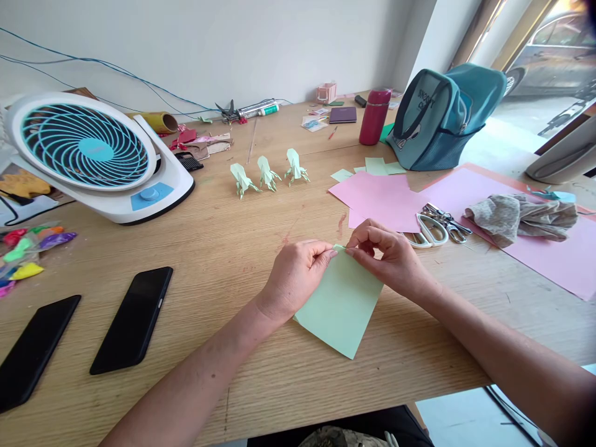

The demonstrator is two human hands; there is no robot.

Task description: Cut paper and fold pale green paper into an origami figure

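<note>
A light green paper sheet (342, 304) lies on the wooden table (223, 248) in front of me. My left hand (298, 273) and my right hand (386, 251) both pinch its far corner, fingertips meeting at the top of the sheet. Both hands are closed on the paper. Farther back stand three folded green paper figures (267, 174) in a row.
Two black phones (133, 320) lie at the left front. A white and blue fan (93, 155) sits at the back left. Pink paper sheets (377, 198), scissors (431, 226), a crumpled cloth (521, 217), a teal bag (442, 118) and a red bottle (375, 115) are on the right.
</note>
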